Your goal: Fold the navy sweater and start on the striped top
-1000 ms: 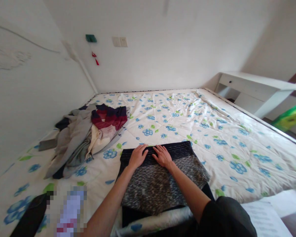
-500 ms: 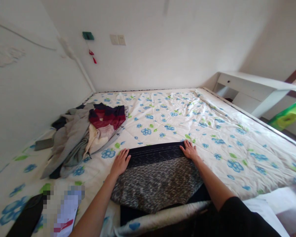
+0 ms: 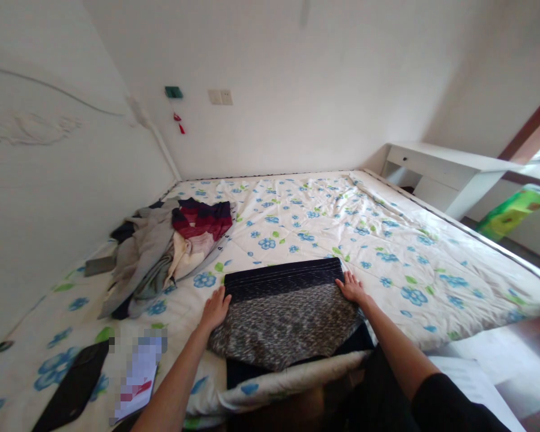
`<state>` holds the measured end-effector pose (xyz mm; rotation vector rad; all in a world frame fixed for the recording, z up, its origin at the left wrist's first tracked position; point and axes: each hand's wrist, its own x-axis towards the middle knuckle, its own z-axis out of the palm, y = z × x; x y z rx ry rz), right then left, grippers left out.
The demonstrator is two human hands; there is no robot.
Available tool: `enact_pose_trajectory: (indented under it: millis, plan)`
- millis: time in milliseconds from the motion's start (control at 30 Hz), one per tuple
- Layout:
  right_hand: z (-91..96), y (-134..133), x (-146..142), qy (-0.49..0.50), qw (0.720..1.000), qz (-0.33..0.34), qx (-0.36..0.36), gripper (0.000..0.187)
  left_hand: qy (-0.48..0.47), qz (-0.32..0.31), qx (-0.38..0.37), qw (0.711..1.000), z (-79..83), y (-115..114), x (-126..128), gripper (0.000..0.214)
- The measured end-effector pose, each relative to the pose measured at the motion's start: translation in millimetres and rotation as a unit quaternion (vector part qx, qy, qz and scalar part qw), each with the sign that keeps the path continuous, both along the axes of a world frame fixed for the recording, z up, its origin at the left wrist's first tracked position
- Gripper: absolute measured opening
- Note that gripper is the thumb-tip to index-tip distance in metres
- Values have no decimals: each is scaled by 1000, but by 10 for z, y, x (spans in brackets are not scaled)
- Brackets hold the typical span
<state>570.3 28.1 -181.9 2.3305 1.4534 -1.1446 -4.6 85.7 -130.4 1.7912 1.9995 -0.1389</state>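
Two dark knit garment point(image 3: 283, 324) edges under left hand point(image 3: 215, 309), right hand point(image 3: 351, 288), fingers point(image 3: 356, 282) spread apart, pixelated paper point(image 3: 137, 378) unreadable

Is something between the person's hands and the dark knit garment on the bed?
Nothing visible stands in the way: the left hand and right hand lie open right at the two sides of the dark knit garment.

A speckled grey knit garment point(image 3: 281, 330) lies flat, its navy ribbed band farthest forward.

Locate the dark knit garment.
In the head view, the dark knit garment lies at the near edge of the flowered quilt, between the left hand and right hand.
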Motion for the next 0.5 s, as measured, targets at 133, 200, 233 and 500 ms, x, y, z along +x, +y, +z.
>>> enact_pose_trajectory:
  millis: [133, 200, 233, 500]
  plan:
    - [206, -206, -42, 7, 999, 3, 34, 87, -120, 53, -14, 991, 163, -292, -9, 87]
    - [337, -292, -27, 28, 997, -2, 68, 79, -191, 89, -6, 977, 285, -481, 13, 88]
    - [400, -340, -4, 39, 996, -17, 78, 73, -223, 118, -5, 968, 358, -582, 29, 87]
    - [708, -788, 122, 242, 943, -226, 25, 44, -432, 295, -145, 840, 954, -1248, 262, 75]
